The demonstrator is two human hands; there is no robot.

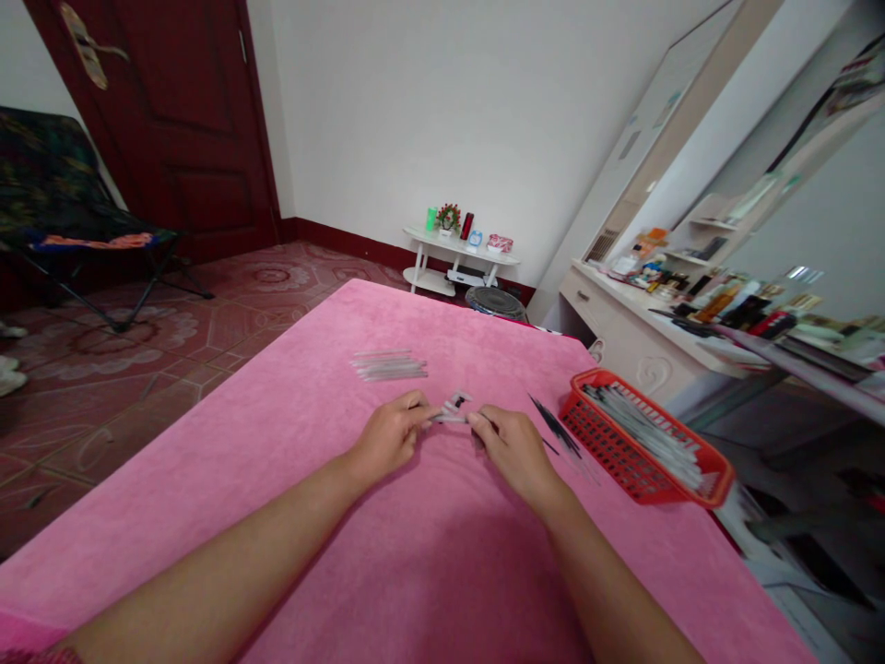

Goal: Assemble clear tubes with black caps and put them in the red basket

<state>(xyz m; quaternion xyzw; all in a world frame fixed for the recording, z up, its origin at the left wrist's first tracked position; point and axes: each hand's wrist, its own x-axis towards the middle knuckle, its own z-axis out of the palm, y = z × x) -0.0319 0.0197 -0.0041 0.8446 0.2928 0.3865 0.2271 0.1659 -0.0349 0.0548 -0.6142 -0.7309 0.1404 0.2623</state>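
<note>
Head view, near to far: we note both forearms reaching out over the pink cloth (415, 553). The left hand (387, 438) and right hand (512, 447) meet at mid-table. Each pinches one end of a small grey piece (453, 410) held just above the cloth, with the other fingers curled. Just right of the right hand lie thin black strips (553, 426). Beside them a red basket (601, 443) of grey sticks sits at the table's right edge, one corner seemingly past it. A bundle of grey sticks (388, 365) lies farther out, apart from both hands.

In our judgement, a slipped pinch would drop the piece onto the cloth, and a swing of the right forearm could push the basket over the edge. Open room lies to the left and near side; the far edge is well apart from the hands.
</note>
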